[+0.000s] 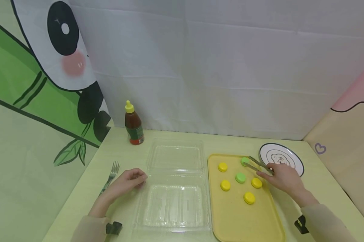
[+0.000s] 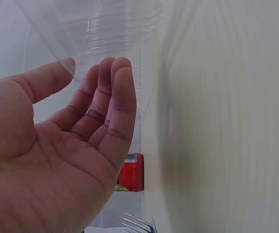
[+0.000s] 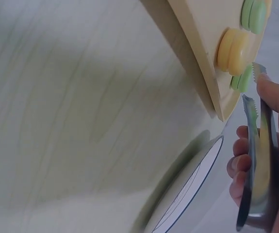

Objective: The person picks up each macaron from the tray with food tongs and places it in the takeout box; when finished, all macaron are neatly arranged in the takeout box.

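Note:
My right hand grips metal tongs over the far right of a yellow tray. The tongs' toothed tips are spread apart close to a green macaron near the tray's back edge. A second green macaron and several yellow macarons lie on the tray. Left of it stands an opened clear plastic box, its lid folded back. At the box's left rim, my left hand has loosely bent fingers; in the left wrist view a gap separates thumb and fingers, the thumb tip at the plastic edge.
A white plate with a dark blue rim sits beside the tray at the back right. Toward the back left stands a sauce bottle with a yellow cap. A fork lies left of my left hand. A white cloth hangs behind the table.

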Demonstrator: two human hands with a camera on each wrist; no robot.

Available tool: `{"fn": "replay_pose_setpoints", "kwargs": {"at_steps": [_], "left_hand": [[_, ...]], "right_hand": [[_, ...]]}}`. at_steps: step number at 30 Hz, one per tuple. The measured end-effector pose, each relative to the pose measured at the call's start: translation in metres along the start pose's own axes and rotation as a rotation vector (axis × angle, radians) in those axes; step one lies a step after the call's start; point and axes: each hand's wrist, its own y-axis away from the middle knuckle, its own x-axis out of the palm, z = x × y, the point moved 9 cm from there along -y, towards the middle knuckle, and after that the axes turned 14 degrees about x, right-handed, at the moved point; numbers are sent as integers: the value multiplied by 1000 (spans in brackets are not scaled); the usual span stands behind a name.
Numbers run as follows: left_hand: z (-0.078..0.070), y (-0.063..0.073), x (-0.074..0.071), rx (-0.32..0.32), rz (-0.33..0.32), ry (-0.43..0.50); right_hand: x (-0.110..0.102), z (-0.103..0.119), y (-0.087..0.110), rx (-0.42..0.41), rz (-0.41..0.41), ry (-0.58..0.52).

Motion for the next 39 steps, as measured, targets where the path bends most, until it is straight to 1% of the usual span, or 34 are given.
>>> {"fn": "replay_pose_setpoints", "kwargs": {"at_steps": [3, 9, 19, 24, 30, 39], "left_hand": [[1, 0, 0, -6, 2, -2], [4, 1, -1, -17, -4, -8], [2, 2, -1, -25, -2, -3], [0, 1, -1, -24, -5, 3], [1, 2, 0, -29, -8, 15], [2, 1, -1, -27, -9, 8]], "right_hand": [[0, 2, 0, 4, 12, 3], [0, 3, 0, 9, 9, 5], [6, 0, 0, -1, 8, 10], [5, 1, 0, -5, 2, 3], [4, 3, 0, -11, 2, 1], [4, 4, 0, -17, 12, 0]]}}
